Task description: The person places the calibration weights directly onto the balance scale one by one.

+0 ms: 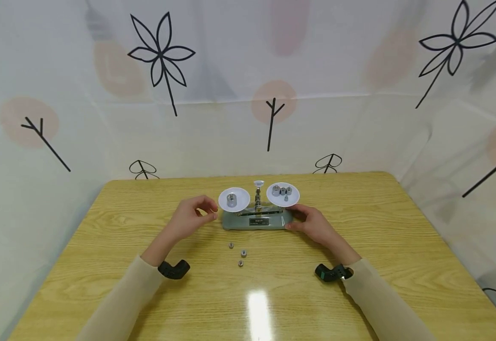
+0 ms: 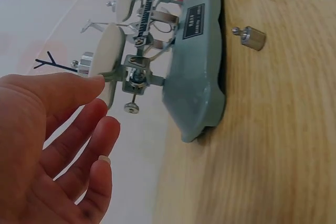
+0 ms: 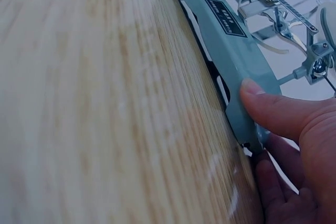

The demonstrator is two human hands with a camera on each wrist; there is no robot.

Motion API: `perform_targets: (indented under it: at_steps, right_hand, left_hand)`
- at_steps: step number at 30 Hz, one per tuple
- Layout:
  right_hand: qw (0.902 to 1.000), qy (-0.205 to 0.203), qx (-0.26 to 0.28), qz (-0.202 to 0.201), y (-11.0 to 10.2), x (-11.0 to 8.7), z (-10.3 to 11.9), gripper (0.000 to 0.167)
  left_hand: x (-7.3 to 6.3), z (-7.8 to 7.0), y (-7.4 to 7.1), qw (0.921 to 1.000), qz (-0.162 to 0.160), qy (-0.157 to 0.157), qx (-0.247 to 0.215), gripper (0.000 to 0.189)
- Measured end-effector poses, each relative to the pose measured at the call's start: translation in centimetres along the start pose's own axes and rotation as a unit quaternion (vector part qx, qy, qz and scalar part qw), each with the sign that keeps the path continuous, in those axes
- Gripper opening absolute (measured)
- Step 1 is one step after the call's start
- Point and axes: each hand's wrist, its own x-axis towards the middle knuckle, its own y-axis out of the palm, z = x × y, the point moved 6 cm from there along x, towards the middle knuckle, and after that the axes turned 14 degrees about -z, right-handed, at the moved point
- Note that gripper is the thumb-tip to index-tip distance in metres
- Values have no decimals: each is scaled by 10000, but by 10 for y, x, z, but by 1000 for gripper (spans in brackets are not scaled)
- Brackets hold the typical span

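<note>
A balance scale with a grey-green base [image 1: 236,221] stands on the table. Its left pan [image 1: 242,195] bears one large metal weight [image 1: 231,201]; several smaller weights [image 1: 275,191] sit on the right pan [image 1: 294,197]. My left hand [image 1: 188,219] is beside the left pan, fingers loosely bent and holding nothing. In the left wrist view its thumb overlaps the pan's edge, above a small round knob [image 2: 132,108] at the beam's end. With the right hand [image 1: 313,225] I grip the base's right end, thumb [image 3: 254,90] on the front face and fingers behind, partly hidden.
Three small metal weights [image 1: 244,253] stand on the wooden table [image 1: 124,227] in front of the scale. A white cloth [image 1: 230,137] with plant drawings hangs behind the table. Each wrist wears a black device [image 1: 173,270].
</note>
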Motion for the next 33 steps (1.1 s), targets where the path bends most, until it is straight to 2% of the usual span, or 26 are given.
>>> perform_targets:
  at_steps: [5, 13, 26, 33]
  right_hand:
    - [10000, -12, -9, -3, 0, -1, 2, 57]
    - [10000, 9, 7, 11, 1, -2, 1, 57]
    - [10000, 39, -24, -15, 0, -2, 0, 57]
    - [10000, 29, -33, -13, 0, -1, 0, 57]
  left_hand:
    - [-7, 8, 8, 9998, 152, -111, -63, 10]
    - [-19, 16, 24, 9984, 538, 31, -173, 10]
    - [-33, 18, 43, 9932, 1062, 175, -448, 12]
    - [-38, 17, 50, 9904, 1287, 120, -491, 13]
